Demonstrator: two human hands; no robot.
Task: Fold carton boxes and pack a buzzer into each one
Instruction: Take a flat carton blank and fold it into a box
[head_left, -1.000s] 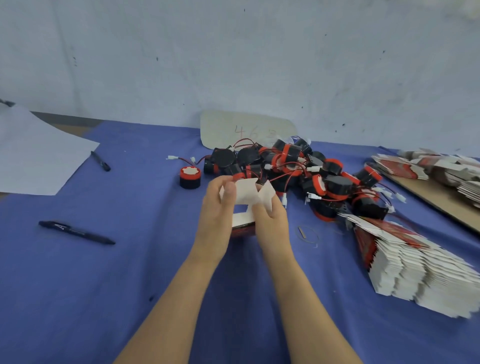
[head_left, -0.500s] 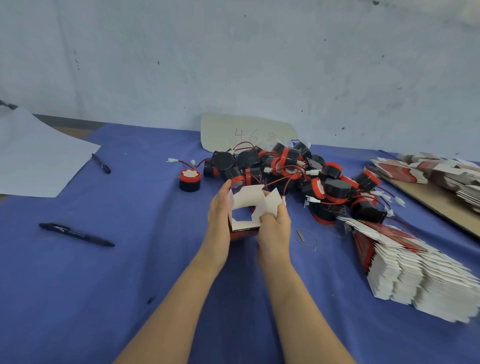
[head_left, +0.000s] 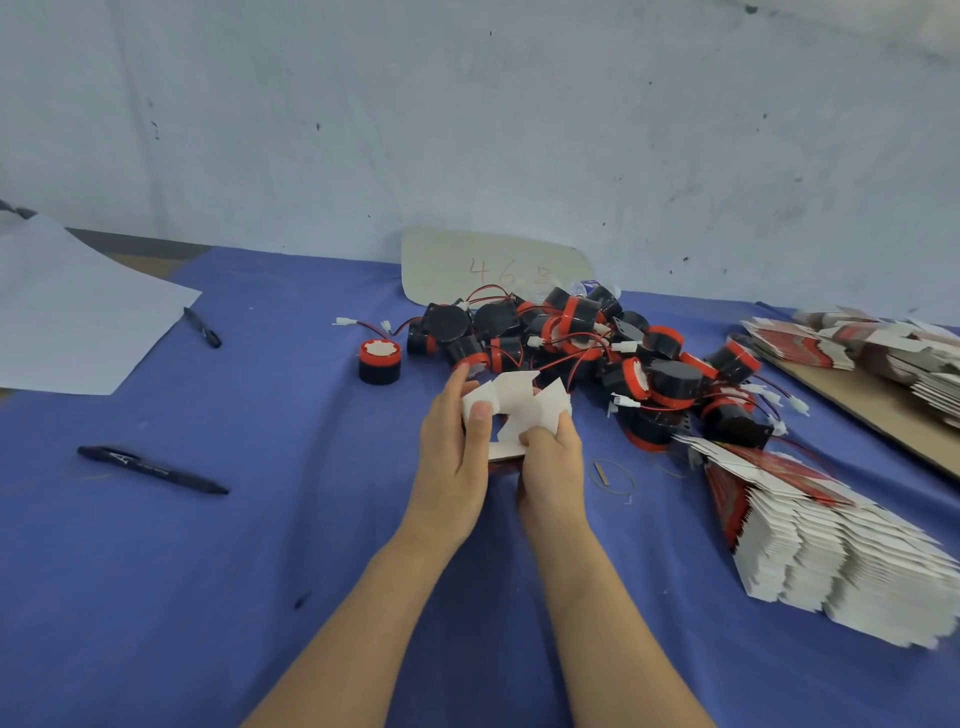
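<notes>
The left hand (head_left: 449, 457) and right hand (head_left: 550, 462) are both pinching the small white half-folded carton box (head_left: 514, 400), risking a crumpled flap if they are pressing unevenly.

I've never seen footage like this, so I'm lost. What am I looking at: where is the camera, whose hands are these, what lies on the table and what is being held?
No machine here: a person wears a camera on the head, so you look down at their own arms. The left hand and right hand both grip a small white carton box, half folded, flaps open. Behind it on the blue cloth lies a pile of black-and-red buzzers with wires. At right is a stack of flat cartons; at left, two pens and a sheet of paper.
</notes>
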